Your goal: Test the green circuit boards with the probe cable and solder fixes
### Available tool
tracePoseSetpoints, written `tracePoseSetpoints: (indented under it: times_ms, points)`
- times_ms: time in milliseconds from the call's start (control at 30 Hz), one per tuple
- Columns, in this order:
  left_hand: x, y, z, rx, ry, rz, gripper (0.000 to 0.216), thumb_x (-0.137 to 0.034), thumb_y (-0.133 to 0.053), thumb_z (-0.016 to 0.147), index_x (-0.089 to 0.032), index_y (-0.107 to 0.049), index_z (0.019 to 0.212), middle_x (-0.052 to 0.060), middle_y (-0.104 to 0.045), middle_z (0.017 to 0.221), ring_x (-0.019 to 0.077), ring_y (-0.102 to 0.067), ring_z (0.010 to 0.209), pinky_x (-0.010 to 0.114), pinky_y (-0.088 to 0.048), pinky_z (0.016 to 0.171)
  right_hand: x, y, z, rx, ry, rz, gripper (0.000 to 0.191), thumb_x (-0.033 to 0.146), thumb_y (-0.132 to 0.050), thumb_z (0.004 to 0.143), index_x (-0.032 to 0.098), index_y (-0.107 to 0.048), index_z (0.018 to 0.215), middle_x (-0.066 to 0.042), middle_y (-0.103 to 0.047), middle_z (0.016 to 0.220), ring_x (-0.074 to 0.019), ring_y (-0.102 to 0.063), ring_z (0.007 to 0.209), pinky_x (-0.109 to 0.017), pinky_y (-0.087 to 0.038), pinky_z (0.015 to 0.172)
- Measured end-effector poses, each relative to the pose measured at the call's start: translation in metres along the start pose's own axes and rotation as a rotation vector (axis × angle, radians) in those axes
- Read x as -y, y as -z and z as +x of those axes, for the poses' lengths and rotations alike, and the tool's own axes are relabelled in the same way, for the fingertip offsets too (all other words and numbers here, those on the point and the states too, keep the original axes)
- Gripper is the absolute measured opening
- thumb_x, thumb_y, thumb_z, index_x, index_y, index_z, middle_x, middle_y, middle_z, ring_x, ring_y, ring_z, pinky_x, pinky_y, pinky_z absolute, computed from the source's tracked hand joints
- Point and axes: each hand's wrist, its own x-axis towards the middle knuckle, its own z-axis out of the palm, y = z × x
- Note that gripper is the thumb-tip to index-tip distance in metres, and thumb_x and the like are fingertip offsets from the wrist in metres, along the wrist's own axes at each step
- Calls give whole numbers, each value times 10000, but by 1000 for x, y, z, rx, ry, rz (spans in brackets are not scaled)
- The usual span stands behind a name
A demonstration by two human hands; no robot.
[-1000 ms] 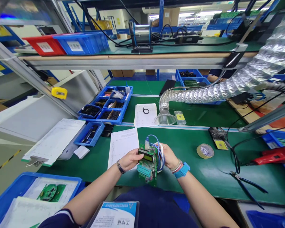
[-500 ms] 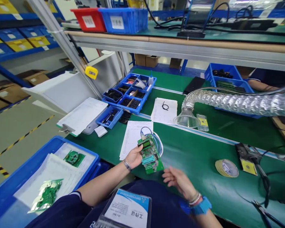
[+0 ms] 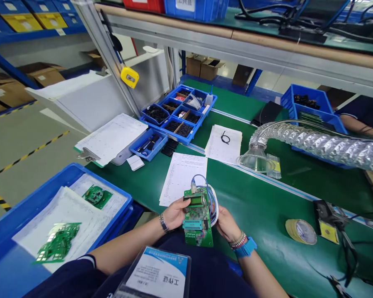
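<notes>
I hold a green circuit board (image 3: 199, 221) upright over the near edge of the green bench (image 3: 257, 211). It carries a small display at the top, a teal socket in the middle and blue and white wires looping off its right side. My left hand (image 3: 174, 213) grips its left edge. My right hand (image 3: 225, 223) is closed on its right edge, by the wires.
A blue bin (image 3: 65, 178) at my left holds paper sheets and green boards (image 3: 58, 244). Printed sheets (image 3: 182, 176), a blue parts tray (image 3: 180, 114), a clipboard (image 3: 112, 138), a foil fume hose (image 3: 313, 142) and a tape roll (image 3: 301, 231) lie on the bench. Another person's arm (image 3: 360, 122) rests far right.
My right hand, free and low half a second ago, has come back onto the board's right edge. My view has swung left and down, showing more of the blue bin.
</notes>
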Motion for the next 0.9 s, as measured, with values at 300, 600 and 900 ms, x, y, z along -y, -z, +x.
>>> tracePoseSetpoints:
  times_ms: [300, 600, 900]
  points:
    - [-10, 0, 0, -105, 55, 30, 293, -182, -617, 772, -103, -610, 1053, 126, -680, 965, 271, -624, 955, 434, -401, 933, 5, -6, -9, 65, -3, 75, 263, 295, -664, 715, 241, -675, 973, 12, -666, 830, -143, -538, 724, -272, -415, 742]
    - [-5, 5, -2, -171, 85, 92, 309, -157, -635, 761, -100, -609, 1064, 140, -673, 997, 253, -648, 880, 426, -426, 897, -15, -15, -11, -123, -30, 343, 279, 380, -679, 704, 213, -646, 925, -37, -675, 935, -178, -598, 806, -286, -466, 708]
    - [-48, 72, -24, -312, -24, 102, 275, -118, -679, 702, -104, -638, 974, 125, -695, 934, 264, -660, 850, 410, -454, 854, -37, 11, 58, -465, -82, -47, 318, 395, -714, 588, 188, -621, 810, -31, -651, 810, -175, -588, 776, -288, -470, 678]
